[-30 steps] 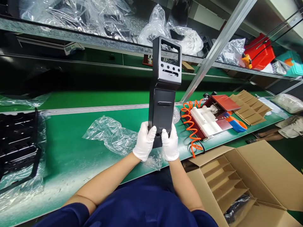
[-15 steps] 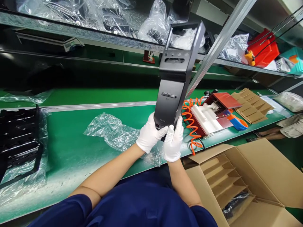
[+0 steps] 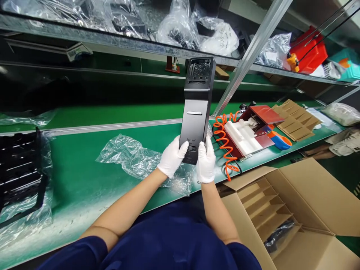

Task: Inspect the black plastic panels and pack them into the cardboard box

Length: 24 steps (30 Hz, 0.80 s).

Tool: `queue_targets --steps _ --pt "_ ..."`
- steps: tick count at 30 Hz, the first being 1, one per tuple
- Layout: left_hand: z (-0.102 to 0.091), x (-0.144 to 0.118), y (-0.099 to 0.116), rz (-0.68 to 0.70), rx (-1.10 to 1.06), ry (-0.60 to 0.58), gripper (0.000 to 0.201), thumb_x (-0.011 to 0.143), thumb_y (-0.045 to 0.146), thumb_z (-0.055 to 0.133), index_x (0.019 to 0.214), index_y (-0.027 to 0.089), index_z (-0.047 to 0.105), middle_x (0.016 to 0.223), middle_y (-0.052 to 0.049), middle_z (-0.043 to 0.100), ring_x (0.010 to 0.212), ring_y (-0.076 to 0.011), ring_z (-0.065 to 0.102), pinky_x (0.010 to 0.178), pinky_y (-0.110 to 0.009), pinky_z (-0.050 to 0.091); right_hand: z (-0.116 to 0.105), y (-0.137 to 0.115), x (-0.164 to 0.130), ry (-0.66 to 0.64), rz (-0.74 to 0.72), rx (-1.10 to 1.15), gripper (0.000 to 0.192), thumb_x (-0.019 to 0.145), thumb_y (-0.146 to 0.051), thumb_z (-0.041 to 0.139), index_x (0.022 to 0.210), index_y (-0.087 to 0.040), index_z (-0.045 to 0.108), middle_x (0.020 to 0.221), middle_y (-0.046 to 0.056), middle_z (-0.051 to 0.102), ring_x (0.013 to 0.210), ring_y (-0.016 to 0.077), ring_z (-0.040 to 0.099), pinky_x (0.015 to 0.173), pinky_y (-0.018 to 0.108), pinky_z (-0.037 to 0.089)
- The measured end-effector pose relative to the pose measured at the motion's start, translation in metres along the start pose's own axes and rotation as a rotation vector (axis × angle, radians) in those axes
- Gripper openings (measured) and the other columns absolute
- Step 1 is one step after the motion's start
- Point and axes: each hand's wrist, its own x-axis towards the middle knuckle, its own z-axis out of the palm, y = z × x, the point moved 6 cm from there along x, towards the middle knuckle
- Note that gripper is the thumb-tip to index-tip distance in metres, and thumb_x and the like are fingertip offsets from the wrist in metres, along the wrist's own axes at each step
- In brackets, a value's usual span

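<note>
A long black panel point(image 3: 195, 114) with slots and a rectangular opening at its far end is held up over the bench, its far end pointing away from me. My left hand point(image 3: 172, 157), in a white glove, grips the near left edge with the thumb on the front face. On the near right edge, my right hand point(image 3: 206, 160), gloved too, is closed around the side with its thumb at the front. Under my hands lies a crumpled clear plastic bag point(image 3: 135, 159) on the green bench point(image 3: 81, 165).
At left is a black slotted frame point(image 3: 21, 168) on plastic. To the right sit a red-and-white fixture point(image 3: 244, 137), an orange coiled hose point(image 3: 225, 146) and cardboard dividers point(image 3: 298, 118). An open carton point(image 3: 315, 195) stands front right. A shelf edge point(image 3: 112, 43) crosses above, with a slanted metal post point(image 3: 250, 52).
The panel's far end has tipped down and away, so it looks shorter and now sits below the shelf contents. Both hands keep hold, slightly farther apart. The view has shifted slightly.
</note>
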Motion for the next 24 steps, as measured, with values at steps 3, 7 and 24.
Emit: queue_targets --steps 3,7,24 --pt "-0.004 0.001 0.009 0.084 0.101 0.004 0.049 0.097 0.052 0.035 0.125 0.019 0.057 0.118 -0.014 0.062 0.114 -0.0299 0.055 0.096 -0.045 0.044 -0.005 -0.004 0.000 0.021 -0.005 0.030 0.057 0.095 -0.050 0.043 0.142 -0.018 0.045 0.140 0.011 0.052 0.132 0.0226 0.047 0.113 0.045 0.037" --pt "0.000 0.002 0.012 0.113 -0.027 0.044 0.047 0.098 0.052 0.033 0.121 0.019 0.059 0.115 -0.013 0.062 0.112 -0.0280 0.056 0.098 -0.044 0.043 -0.008 -0.013 -0.003 0.028 -0.019 0.075 0.055 0.095 -0.048 0.046 0.141 -0.019 0.046 0.142 0.010 0.051 0.133 0.0216 0.046 0.115 0.045 0.034" --pt "-0.021 0.030 0.004 -0.345 -0.830 0.221 0.050 0.093 0.062 0.044 0.106 0.018 0.065 0.097 -0.007 0.072 0.087 -0.0232 0.069 0.076 -0.036 0.058 -0.010 -0.036 -0.035 -0.452 0.096 0.468 0.063 0.087 -0.045 0.063 0.144 -0.026 0.044 0.150 0.004 0.042 0.139 0.0235 0.038 0.114 0.044 0.040"
